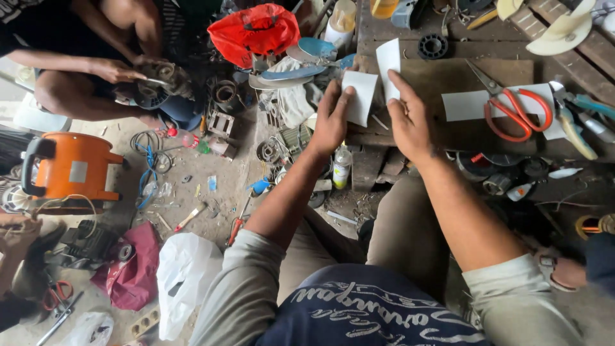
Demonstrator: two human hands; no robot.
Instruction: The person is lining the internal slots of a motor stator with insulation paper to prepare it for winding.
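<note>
A: Head view — a white card (360, 96) is pinched in the left hand (331, 120), and a second card (388, 64) is gripped by the right hand (409, 118). Both are held just over the near edge of the wooden bench (448, 80).

B: Yep, and red scissors (509, 106) are laid on a white strip (471, 104) right of that, well apart from the hands. A small bottle (342, 165) is stood just below the left wrist. Another person's hands (115, 69) are seen top left on a motor part (157, 86).
</note>
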